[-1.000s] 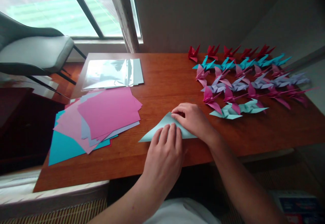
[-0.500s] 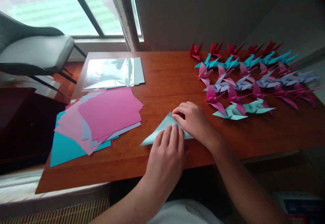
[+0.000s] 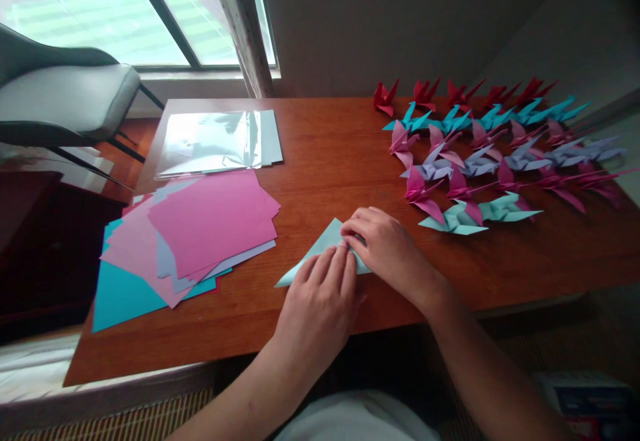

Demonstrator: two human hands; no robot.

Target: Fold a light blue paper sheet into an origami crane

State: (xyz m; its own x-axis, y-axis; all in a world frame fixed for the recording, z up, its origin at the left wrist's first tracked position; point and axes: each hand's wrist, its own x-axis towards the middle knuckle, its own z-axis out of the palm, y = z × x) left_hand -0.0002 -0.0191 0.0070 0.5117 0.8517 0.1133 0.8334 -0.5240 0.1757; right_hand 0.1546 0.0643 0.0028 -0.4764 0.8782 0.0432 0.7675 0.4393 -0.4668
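A pale mint sheet of origami paper (image 3: 320, 249), folded into a triangle, lies on the wooden table in front of me. Over its lower middle rests my left hand (image 3: 320, 294), fingers stretched out and lying on the paper. My right hand (image 3: 384, 244) is closed, thumb and fingertips pinched together on the paper's right slope, just below the peak. The fingertips of both hands nearly meet there. Part of the triangle's right side and lower edge is hidden under my hands.
Rows of folded paper cranes (image 3: 423, 191) stand at the right, two mint cranes (image 3: 457, 217) nearest me. Loose coloured sheets (image 3: 215, 224) spread at the left, below a clear plastic pack of paper (image 3: 210, 142). A chair (image 3: 75, 94) stands by the window.
My right fingertips have slid down a little from the peak along the right slope. My left hand has shifted slightly left and down. The view has moved slightly.
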